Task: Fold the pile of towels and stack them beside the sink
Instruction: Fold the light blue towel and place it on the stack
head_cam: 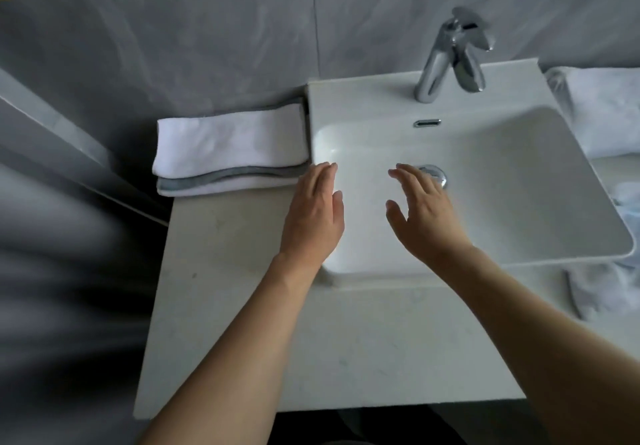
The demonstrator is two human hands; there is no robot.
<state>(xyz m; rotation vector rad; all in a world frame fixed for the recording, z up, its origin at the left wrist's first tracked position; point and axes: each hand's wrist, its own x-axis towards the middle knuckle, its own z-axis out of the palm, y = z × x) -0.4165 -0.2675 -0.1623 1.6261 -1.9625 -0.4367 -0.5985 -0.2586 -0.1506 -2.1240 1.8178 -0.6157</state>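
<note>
The white rectangular ceramic sink was the fixed thing in the room, and everything sat around it. Off its right side lay a heap of rumpled white towels, blurred, some trailing down past the sink's front right corner; I judged those were still to be folded. Against its left side, touching or nearly touching its wall, rested the stack of folded white towels with a grey band. The stack's long axis ran left to right, pointing at the sink, with its rounded folded edges facing the front of the counter.

The risk, as I saw it, was that a loose towel carried across might dip into the basin, or that a clumsy set-down might shove the stack askew.

The left hand hovered over the sink's left rim, fingers straight and together, holding nothing. The right hand hung above the basin, fingers spread and relaxed, also empty.
</note>
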